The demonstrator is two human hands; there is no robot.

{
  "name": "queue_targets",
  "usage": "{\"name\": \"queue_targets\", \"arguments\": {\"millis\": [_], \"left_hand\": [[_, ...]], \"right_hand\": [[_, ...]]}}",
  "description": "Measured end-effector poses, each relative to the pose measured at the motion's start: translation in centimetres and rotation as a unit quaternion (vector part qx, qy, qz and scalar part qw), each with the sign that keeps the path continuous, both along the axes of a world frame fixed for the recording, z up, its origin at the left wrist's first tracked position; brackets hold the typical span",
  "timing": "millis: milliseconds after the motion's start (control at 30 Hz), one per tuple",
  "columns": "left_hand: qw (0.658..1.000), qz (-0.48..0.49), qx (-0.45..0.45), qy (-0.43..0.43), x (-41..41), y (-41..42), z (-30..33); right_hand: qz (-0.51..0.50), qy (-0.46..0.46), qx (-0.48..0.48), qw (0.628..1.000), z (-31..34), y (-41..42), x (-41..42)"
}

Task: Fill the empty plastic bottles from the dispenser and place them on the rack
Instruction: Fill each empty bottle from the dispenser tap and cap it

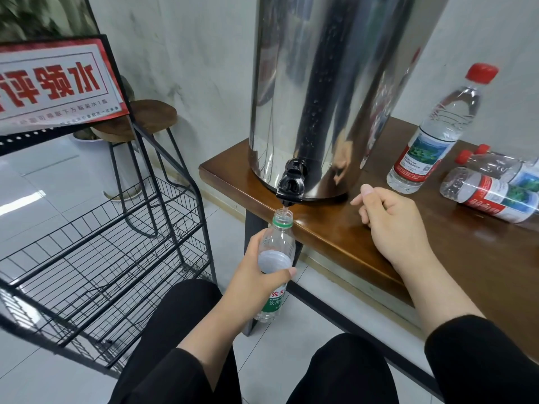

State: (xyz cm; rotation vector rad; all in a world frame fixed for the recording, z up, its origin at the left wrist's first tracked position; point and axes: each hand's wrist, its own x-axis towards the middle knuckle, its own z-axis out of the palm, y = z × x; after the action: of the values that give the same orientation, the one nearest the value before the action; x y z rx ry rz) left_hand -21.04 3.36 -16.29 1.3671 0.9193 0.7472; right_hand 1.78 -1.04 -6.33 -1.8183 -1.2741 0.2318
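- Dispenser [326, 91]: a tall steel drum standing at the left end of the bench [437, 258], close to the front edge. Its black tap [290, 186] overhangs that edge.
- Bottle being filled [275, 258]: uncapped, green ring at the neck, green-and-red label. It is held upright off the bench, in front of the edge, with its mouth directly under the tap spout. A thin stream runs into the neck. The water level stands high in the body.
- Left hand [256, 275]: wrapped around the middle of the bottle, thumb across the front, fingers behind.
- Right hand [390, 225]: rests on the bench top just right of the tap, fingers loosely curled, holding nothing. It does not touch the dispenser.
- Other bottles: one capped bottle [434, 135] with a red cap stands upright on the bench right of the dispenser, apart from it. Two lying bottles [495, 188] with red caps sit further right, side by side and touching, near the picture's right margin.
- Rack [110, 243]: a black wire rack with sloping tiers stands on the floor left of the bench. The tiers in view hold no bottles. A red-and-white sign [55, 86] sits at its top.
- Open room: a strip of tiled floor [227, 217] separates the rack's right post from the bench leg; the held bottle hangs over this gap.
- Behind the rack: a wooden stool [143, 121] on black legs, against the wall.
- The person's knees, in black trousers, sit below the bench edge.
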Motion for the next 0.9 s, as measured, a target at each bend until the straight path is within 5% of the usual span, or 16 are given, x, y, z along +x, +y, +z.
{"name": "queue_targets", "arguments": {"millis": [900], "left_hand": [[1.000,0.011,-0.007,0.003,0.29,0.05,-0.76]], "right_hand": [[-0.016,-0.001,-0.026,1.000,0.20,-0.05,-0.08]]}}
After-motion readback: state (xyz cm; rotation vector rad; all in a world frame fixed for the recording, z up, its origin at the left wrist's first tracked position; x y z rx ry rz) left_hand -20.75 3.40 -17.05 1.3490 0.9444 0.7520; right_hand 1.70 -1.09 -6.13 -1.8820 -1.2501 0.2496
